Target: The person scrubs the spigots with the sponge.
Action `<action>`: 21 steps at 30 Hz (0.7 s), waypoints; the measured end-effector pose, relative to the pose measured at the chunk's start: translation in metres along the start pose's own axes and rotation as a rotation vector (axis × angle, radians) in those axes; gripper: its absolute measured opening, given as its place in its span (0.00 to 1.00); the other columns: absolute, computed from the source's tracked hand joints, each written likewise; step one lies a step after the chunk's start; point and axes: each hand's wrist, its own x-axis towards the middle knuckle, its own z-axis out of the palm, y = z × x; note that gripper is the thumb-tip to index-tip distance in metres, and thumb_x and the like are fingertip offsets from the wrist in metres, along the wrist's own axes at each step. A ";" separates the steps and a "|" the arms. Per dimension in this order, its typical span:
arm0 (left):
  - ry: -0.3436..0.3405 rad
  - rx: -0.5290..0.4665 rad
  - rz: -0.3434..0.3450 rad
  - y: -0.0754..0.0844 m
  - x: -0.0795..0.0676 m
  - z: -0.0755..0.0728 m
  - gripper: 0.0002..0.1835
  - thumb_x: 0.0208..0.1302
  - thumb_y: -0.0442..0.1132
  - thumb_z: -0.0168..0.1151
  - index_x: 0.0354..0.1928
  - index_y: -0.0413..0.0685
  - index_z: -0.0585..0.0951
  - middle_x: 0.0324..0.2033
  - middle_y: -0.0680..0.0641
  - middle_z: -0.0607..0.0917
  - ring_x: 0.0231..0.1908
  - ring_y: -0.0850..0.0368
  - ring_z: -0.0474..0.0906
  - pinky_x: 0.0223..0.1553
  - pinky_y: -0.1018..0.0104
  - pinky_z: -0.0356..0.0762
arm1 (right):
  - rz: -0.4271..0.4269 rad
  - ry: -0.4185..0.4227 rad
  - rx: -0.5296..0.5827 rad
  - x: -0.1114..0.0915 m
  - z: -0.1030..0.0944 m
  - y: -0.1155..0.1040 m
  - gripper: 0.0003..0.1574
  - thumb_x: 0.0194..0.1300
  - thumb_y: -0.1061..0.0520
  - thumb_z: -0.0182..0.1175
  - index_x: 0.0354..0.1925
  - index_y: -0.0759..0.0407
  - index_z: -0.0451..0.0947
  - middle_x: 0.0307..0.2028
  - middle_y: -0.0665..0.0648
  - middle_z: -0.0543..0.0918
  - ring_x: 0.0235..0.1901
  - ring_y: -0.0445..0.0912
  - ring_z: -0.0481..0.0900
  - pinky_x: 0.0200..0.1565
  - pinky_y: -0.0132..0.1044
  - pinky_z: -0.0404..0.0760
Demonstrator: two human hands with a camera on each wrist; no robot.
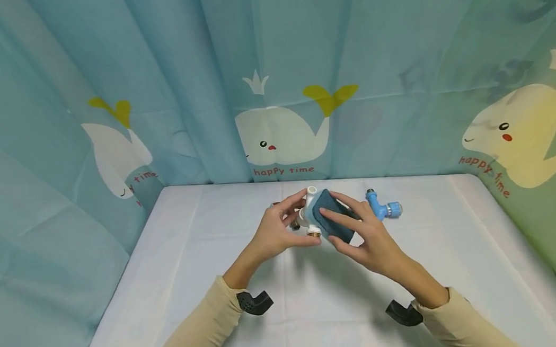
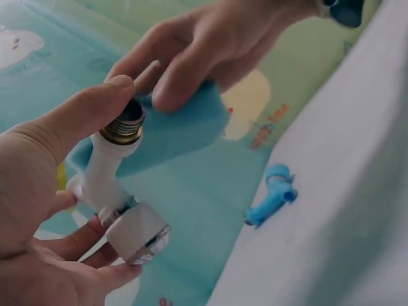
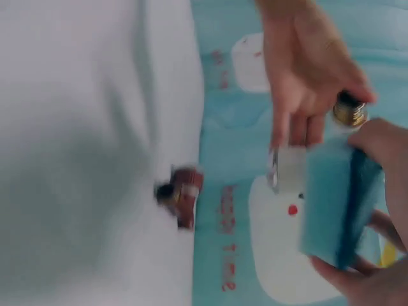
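Observation:
My left hand (image 1: 274, 232) holds a white plastic valve (image 2: 107, 169) between thumb and fingers. The valve has a brass-threaded end (image 2: 122, 131) under the thumb and a white knob (image 2: 137, 233) with a shiny cap. In my right hand (image 1: 375, 239) is a blue sponge (image 3: 328, 197) with a darker scouring side, gripped by its edges. The sponge lies against the valve's side, covering part of it in the head view. Both hands are raised above the table.
A blue valve (image 1: 380, 209) lies on the white table (image 1: 220, 325) behind my right hand. A reddish-brown valve (image 3: 186, 197), blurred, lies near the table's far edge, mostly hidden by my left hand in the head view. A whale-print curtain (image 1: 182, 94) hangs around the table.

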 end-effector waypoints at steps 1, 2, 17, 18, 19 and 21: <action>0.011 -0.016 -0.001 0.000 0.000 -0.001 0.53 0.47 0.28 0.82 0.77 0.47 0.66 0.62 0.42 0.77 0.64 0.50 0.74 0.68 0.57 0.70 | 0.011 -0.002 0.026 -0.001 0.001 0.000 0.37 0.60 0.61 0.74 0.67 0.49 0.79 0.74 0.60 0.67 0.66 0.58 0.71 0.59 0.46 0.78; 0.019 -0.042 -0.003 0.000 0.000 -0.001 0.53 0.47 0.27 0.82 0.77 0.46 0.66 0.62 0.42 0.78 0.63 0.49 0.74 0.68 0.55 0.70 | 0.022 0.001 0.063 -0.002 0.002 0.000 0.37 0.60 0.62 0.74 0.67 0.50 0.79 0.74 0.60 0.67 0.66 0.57 0.72 0.59 0.42 0.78; 0.093 -0.558 -0.086 0.000 0.000 0.003 0.64 0.38 0.50 0.88 0.76 0.35 0.64 0.58 0.42 0.79 0.56 0.55 0.76 0.47 0.73 0.75 | 0.149 0.198 0.100 -0.003 0.023 0.004 0.40 0.57 0.66 0.74 0.67 0.52 0.77 0.72 0.57 0.70 0.64 0.54 0.75 0.54 0.26 0.78; 0.093 -0.560 -0.082 0.000 0.000 0.003 0.64 0.38 0.50 0.88 0.76 0.35 0.63 0.58 0.41 0.79 0.57 0.54 0.76 0.47 0.73 0.75 | 0.150 0.195 0.111 -0.003 0.024 0.003 0.40 0.58 0.66 0.74 0.68 0.52 0.77 0.73 0.57 0.69 0.64 0.54 0.75 0.54 0.26 0.78; 0.093 -0.557 -0.079 0.000 0.000 0.003 0.64 0.39 0.50 0.88 0.77 0.36 0.63 0.59 0.41 0.79 0.57 0.54 0.76 0.48 0.73 0.76 | 0.142 0.193 0.109 -0.003 0.025 0.004 0.40 0.58 0.65 0.74 0.68 0.53 0.77 0.73 0.58 0.69 0.64 0.55 0.75 0.54 0.27 0.79; 0.094 -0.560 -0.071 0.000 0.001 0.002 0.64 0.39 0.50 0.88 0.77 0.36 0.62 0.59 0.42 0.79 0.58 0.54 0.76 0.49 0.72 0.77 | 0.138 0.191 0.075 -0.004 0.027 0.008 0.39 0.59 0.65 0.74 0.68 0.53 0.77 0.72 0.59 0.69 0.66 0.57 0.74 0.57 0.26 0.76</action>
